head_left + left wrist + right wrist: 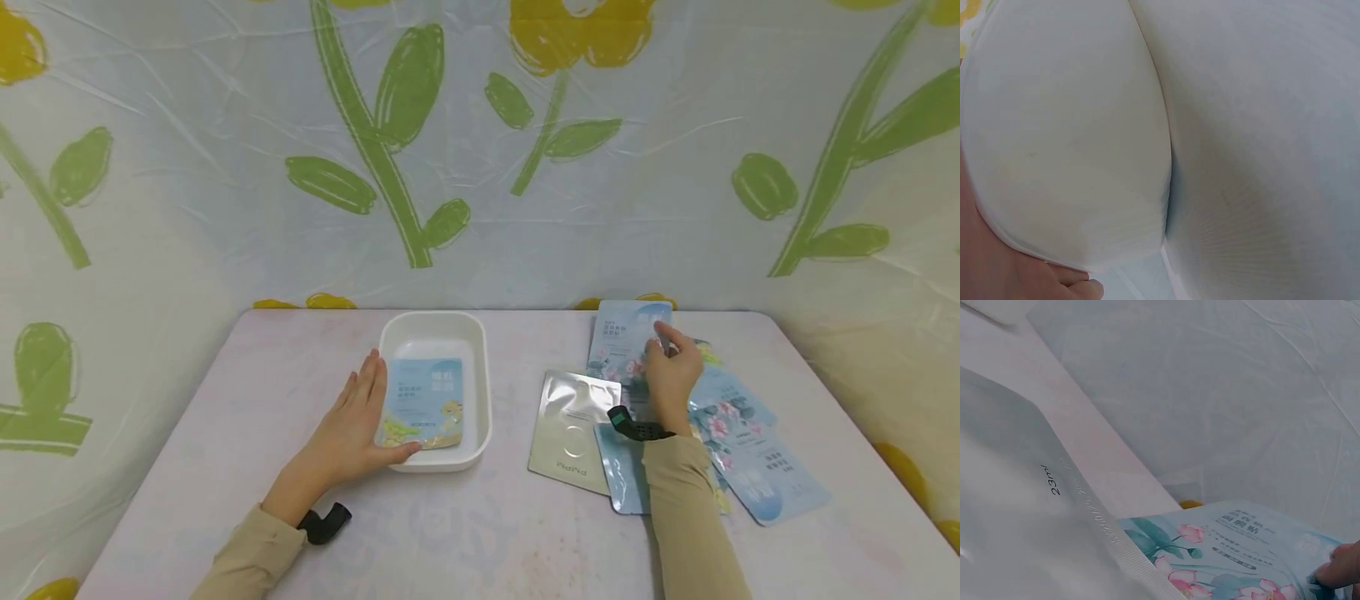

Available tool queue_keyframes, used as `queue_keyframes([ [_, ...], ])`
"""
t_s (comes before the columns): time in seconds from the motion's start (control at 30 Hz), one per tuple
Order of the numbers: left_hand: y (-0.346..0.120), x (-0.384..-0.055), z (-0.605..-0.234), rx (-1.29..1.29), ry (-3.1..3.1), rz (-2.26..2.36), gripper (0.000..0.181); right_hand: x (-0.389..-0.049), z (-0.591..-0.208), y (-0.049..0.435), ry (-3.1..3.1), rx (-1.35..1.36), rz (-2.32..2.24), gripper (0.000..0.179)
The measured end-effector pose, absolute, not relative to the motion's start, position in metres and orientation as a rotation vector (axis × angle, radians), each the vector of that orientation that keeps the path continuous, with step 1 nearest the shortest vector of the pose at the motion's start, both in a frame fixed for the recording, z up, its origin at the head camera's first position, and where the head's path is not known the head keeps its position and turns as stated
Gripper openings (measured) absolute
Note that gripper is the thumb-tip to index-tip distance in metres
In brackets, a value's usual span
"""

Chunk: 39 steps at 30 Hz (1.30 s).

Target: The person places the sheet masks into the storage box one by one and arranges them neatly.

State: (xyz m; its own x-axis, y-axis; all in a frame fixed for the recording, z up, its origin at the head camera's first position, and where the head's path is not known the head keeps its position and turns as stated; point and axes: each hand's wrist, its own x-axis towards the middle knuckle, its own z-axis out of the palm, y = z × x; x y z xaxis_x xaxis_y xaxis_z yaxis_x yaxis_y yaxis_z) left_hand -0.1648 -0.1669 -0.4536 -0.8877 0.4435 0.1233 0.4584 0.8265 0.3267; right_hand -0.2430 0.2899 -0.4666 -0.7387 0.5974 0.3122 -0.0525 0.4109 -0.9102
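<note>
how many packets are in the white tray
1 visible: a blue packet lying in the white tray, its lower left part partly behind the left hand. Any others underneath it would be hidden.

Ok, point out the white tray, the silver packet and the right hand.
White tray [475, 387]: head view, right inner wall.
Silver packet [573, 435]: head view, middle of its face.
Right hand [672, 371]: head view, back of the hand.

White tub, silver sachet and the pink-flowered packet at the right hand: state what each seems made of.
White tub: probably moulded plastic, smooth and lightly glossy, with rounded corners.
Silver sachet: foil or metallised film, given its metallic sheen and ribbed edge.
Pink-flowered packet: perhaps laminated film, satiny, thin and printed; paper can't be ruled out.
</note>
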Motion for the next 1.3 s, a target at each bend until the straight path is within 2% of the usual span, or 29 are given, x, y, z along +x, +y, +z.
queue_keyframes([
  [0.63, -0.167, -0.165, -0.454, -0.74, -2.938, -0.534, 0.126, -0.252, -0.459, 0.275, -1.777, -0.586, 1.818, 0.037],
  [1.3, -0.166, -0.164, -0.453, -0.725, -2.969, -0.54, 0.127, -0.236, -0.409, 0.221, -1.909, -0.256, 1.98, 0.039],
])
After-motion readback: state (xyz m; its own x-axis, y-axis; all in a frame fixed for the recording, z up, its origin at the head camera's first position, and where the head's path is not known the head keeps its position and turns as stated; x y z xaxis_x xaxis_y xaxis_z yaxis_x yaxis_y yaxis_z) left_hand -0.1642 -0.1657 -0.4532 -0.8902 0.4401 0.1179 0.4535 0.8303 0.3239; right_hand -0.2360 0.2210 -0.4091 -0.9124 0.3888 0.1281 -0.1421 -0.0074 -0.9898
